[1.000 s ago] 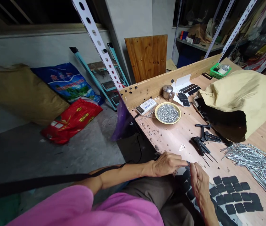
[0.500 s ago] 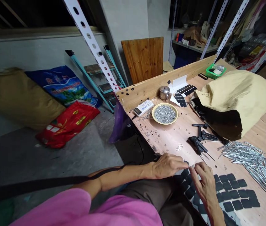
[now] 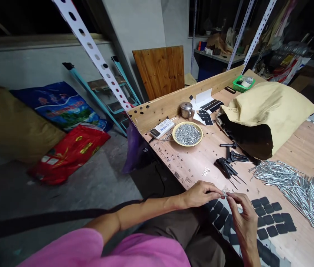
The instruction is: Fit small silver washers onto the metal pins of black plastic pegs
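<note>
My left hand (image 3: pixel 200 194) and my right hand (image 3: pixel 243 208) meet at the table's near edge, fingertips almost touching. Both are closed in a pinch around one small pale piece (image 3: pixel 224 193), too small to name. Beneath and beside them lie rows of black rounded-square pads (image 3: pixel 269 218) on pale backing sheets. Just beyond my hands are a little cluster of small metal pieces (image 3: pixel 206 171) and several black-handled tools with thin metal shafts (image 3: pixel 226 168). To the right spreads a heap of long thin metal rods (image 3: pixel 293 185).
A yellow bowl (image 3: pixel 174 140) full of small metal parts stands farther back, near a white box-shaped device (image 3: pixel 162 128) and a lidded metal cup (image 3: pixel 186 109). A large tan sack (image 3: pixel 273 104) lies at the right. A wooden board (image 3: pixel 168 97) edges the table's far side.
The whole view has shifted, so the table's things sit farther left. My fingertips still meet at the small piece, which shows more plainly; my right hand's fingers look more bent.
</note>
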